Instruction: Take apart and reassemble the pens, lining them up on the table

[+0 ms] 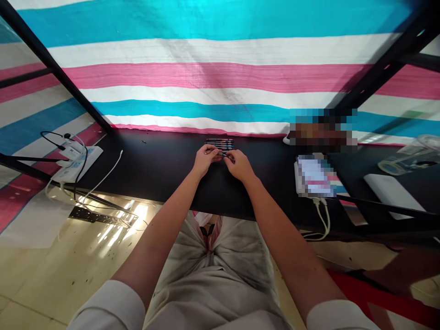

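Observation:
My left hand (206, 160) and my right hand (239, 164) meet over the black tabletop (165, 160). Between their fingertips they grip a slim dark pen (227, 156), one hand at each end. The fingers of both hands are closed, partly hiding the pen. Just beyond the hands, several similar pens (220, 141) lie side by side on the table, their lengths running left to right. The nearest of them are partly covered by my fingers.
A white power strip (80, 165) with plugs and a loose white cable (106, 177) lies at the left. On the right are a blurred phone (314, 176) with cables, a white box (393, 196) and a clear jar (410, 156). Striped sheeting (206, 75) hangs behind.

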Demonstrator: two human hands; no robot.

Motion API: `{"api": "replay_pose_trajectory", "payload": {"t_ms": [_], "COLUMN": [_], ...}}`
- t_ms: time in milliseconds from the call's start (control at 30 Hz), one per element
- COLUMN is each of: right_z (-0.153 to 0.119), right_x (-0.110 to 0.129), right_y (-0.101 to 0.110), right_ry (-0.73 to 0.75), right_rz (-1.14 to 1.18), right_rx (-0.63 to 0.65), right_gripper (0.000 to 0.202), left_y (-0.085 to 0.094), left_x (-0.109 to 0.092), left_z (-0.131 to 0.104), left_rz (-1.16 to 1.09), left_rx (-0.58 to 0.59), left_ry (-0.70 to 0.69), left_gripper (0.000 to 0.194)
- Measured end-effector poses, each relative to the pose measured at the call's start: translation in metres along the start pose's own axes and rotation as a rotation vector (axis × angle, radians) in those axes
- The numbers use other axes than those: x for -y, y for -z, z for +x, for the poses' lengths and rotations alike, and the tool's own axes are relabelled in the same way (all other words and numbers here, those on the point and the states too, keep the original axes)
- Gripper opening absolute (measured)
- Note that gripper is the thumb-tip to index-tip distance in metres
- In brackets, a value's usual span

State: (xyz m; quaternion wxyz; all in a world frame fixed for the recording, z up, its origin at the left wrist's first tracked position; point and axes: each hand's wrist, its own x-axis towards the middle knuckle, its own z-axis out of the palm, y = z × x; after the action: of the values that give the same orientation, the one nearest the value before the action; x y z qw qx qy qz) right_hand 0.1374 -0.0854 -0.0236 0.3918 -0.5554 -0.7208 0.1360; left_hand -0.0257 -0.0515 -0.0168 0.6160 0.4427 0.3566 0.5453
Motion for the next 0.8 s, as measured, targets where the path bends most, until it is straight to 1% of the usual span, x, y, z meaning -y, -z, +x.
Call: {"api": "replay_pose_trajectory", "payload": {"t_ms": [133, 200, 300, 367, 500, 667, 800], "right_z": [0.0006, 0.001, 0.0012, 0.0011, 0.0006, 0.0003, 0.0007], "right_x": [-0.0024, -0.0047, -0.007, -0.0073, -0.0057, -0.0021, -0.0017], "right_y": [-0.0049, -0.0052, -0.003, -0.0006, 0.0027, 0.0005, -0.0013], "right_ry": [-0.005, -0.007, -0.004, -0.011, -0.03, -0.015, 0.02], "right_rz": [-0.047, -0.064, -0.054, -0.036, -0.038, -0.027, -0.044], "right_rx": [0.015, 0.01, -0.001, -0.015, -0.048, 0.004, 0.043], "right_gripper": [0.03, 0.027, 0.017, 0.013, 0.016, 0.02, 0.023], "left_y": [0.0004, 0.0005, 0.0006, 0.0006, -0.0001, -0.0026, -0.0049], "left_x": [-0.0036, -0.0044, -0.0033, -0.0018, -0.0001, -0.0039, -0.0069], "left_z": [-0.0026, -0.0036, -0.0032, -0.0018, 0.0008, -0.0024, -0.0066], "left_rz": [-0.043, -0.038, -0.018, 0.0, 0.058, 0.062, 0.082], "left_rx": [0.054, 0.083, 0.072, 0.06, 0.062, 0.038, 0.0], "left_ry": [0.022, 0.016, 0.021, 0.035, 0.04, 0.043, 0.052], "left_gripper": [0.024, 0.017, 0.013, 0.017, 0.027, 0.047, 0.05]}}
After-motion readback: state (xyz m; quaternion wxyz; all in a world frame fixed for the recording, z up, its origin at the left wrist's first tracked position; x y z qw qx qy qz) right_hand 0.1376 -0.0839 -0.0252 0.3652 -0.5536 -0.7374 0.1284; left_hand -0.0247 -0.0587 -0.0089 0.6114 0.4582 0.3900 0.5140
